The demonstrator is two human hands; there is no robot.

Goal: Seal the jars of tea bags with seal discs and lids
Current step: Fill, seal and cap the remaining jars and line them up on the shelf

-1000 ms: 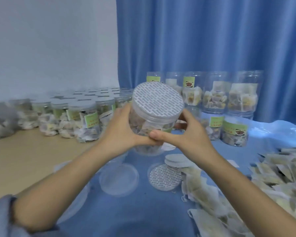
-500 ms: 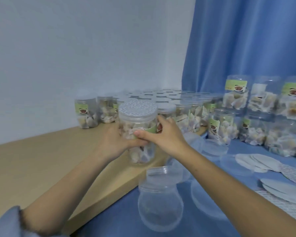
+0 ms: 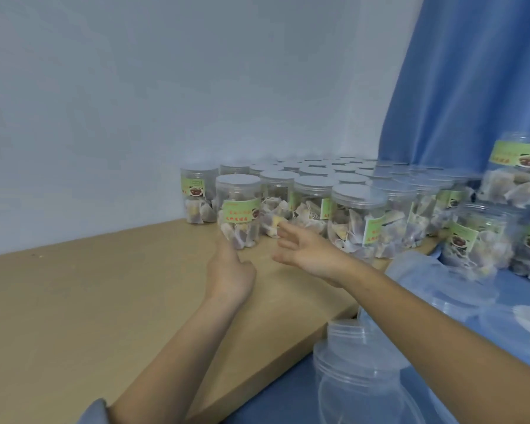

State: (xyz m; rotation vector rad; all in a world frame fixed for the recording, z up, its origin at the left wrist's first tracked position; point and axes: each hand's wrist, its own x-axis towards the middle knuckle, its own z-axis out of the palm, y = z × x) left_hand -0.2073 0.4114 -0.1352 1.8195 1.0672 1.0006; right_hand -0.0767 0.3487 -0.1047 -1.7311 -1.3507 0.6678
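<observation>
Count on the tan wooden tabletop: the block of clear plastic tea-bag jars with white sealed lids shows six along its front edge, one of them the green-labelled jar standing foremost; rows behind blur together, total not countable. Uncapped filled clear jars at the right: at least four, partly cut off. Empty clear plastic jars at the lower edge: two. Hands: two, left hand and right hand.
</observation>
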